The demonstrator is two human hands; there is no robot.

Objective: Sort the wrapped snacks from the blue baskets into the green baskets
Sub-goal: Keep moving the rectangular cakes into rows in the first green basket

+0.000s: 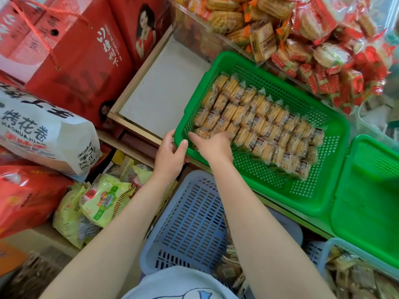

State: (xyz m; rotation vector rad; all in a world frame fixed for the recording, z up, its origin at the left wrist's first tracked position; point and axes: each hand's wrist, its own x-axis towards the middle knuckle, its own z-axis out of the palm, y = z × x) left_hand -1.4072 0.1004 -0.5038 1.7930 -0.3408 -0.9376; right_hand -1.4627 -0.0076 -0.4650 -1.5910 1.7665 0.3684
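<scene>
While both arms reach forward, the left hand (169, 153) holds the near-left corner of the green basket (336, 134), thumb laid over the rim, fingers curled under it: grip closed on the rim. Right hand (212, 145) inside the same corner, fingers pressed down among the wrapped biscuit packs (265, 126); whether this grip holds a pack cannot be told, fingertips hidden.

Packs stand on edge in tidy rows, filling the basket from its far-left corner to the near-right side. Basket sits tilted on a shelf ledge, bare white shelf panel (164, 87) just left of it.

Second green basket (367, 203) touches the first at its right side, holding no packs where visible. Blue basket (190, 221) below, under the forearms, with a few brown-wrapped snacks (228, 268) at its near end. Another blue basket (330, 244) at lower right, full of wrapped snacks.

Loose red-wrapped snacks (336, 61) heaped in clear bins beyond. Red gift boxes (82, 52), a white bag (43, 130) and yellow-green packets (103, 199) at left.
</scene>
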